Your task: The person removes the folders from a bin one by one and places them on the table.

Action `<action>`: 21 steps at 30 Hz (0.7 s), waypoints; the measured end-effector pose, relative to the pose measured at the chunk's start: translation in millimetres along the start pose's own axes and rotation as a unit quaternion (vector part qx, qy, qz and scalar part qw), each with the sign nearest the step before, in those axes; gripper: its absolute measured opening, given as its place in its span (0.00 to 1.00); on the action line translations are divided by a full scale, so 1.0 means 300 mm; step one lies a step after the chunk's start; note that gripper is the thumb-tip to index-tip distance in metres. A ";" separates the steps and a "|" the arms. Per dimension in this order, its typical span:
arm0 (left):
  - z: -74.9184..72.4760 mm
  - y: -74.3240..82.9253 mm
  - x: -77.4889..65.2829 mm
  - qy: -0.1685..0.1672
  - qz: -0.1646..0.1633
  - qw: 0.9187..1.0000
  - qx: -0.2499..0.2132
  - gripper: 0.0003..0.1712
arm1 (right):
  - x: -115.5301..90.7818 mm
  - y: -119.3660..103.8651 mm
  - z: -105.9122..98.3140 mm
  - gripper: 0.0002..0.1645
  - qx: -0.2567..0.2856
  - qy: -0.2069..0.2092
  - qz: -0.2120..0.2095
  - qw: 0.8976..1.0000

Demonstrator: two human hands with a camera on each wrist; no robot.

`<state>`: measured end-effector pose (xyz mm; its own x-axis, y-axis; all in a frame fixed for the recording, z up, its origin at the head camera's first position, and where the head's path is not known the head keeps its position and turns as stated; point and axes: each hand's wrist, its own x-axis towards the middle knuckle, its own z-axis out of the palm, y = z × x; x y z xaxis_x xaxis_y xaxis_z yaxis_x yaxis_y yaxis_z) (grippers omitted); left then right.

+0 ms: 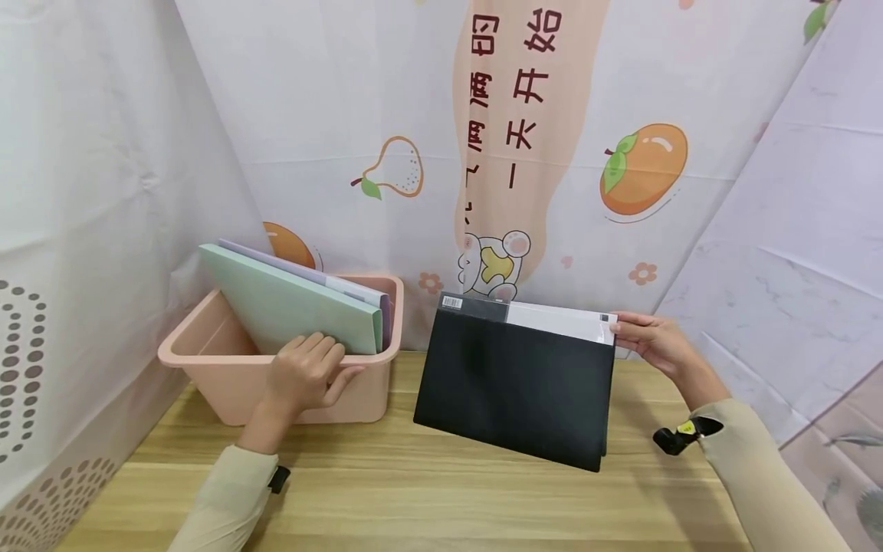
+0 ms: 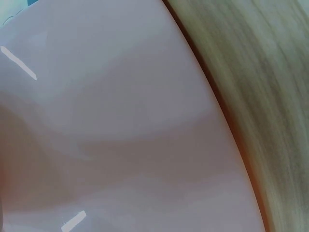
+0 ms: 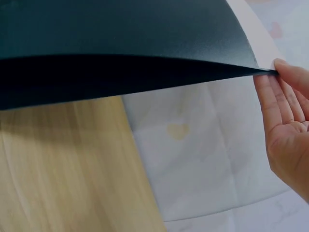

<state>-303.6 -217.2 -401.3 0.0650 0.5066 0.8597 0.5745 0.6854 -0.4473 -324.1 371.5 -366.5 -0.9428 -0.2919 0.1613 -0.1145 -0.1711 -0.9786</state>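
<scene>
My right hand (image 1: pixel 651 341) pinches the upper right corner of a black file folder (image 1: pixel 517 383), thumb in front and fingers behind. The folder is held up over the table, slightly tilted, with a white strip and a barcode label along its top. In the right wrist view, its lower side gapes a little between the covers. My left hand (image 1: pixel 303 376) grips the front rim of a pink plastic bin (image 1: pixel 228 391), fingers curled over the edge. Inside the bin, a mint green folder (image 1: pixel 297 307) leans in front of a purple folder (image 1: pixel 387 322).
The bin stands at the left on a wooden table (image 1: pixel 441 498). A white curtain (image 1: pixel 331 92) printed with fruit and characters hangs behind the table. At the far left is a white surface with grey dots (image 1: pixel 27 376).
</scene>
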 end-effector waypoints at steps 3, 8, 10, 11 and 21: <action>-0.001 -0.001 -0.001 0.000 0.000 1.000 -0.001 0.30 | 0.007 0.016 -0.004 0.28 -0.002 -0.005 0.003 1.000; -0.003 -0.001 -0.001 -0.003 -0.002 1.000 -0.002 0.30 | 0.017 0.034 0.004 0.28 0.006 0.007 0.010 1.000; -0.004 0.000 -0.001 -0.004 -0.002 1.000 -0.001 0.30 | 0.023 0.040 0.007 0.28 0.012 0.005 0.010 1.000; -0.004 0.001 -0.002 -0.004 -0.002 1.000 -0.001 0.30 | 0.026 0.043 0.009 0.29 0.012 0.005 0.009 1.000; -0.005 0.001 -0.002 -0.010 -0.004 1.000 0.000 0.30 | 0.042 0.059 0.036 0.26 -0.021 0.052 0.024 0.998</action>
<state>-302.3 -218.2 -401.7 0.0438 0.5111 0.8584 0.5758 0.6892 -0.4398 -334.6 354.8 -380.5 -0.9749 -0.1986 0.1011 -0.0784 -0.1191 -0.9898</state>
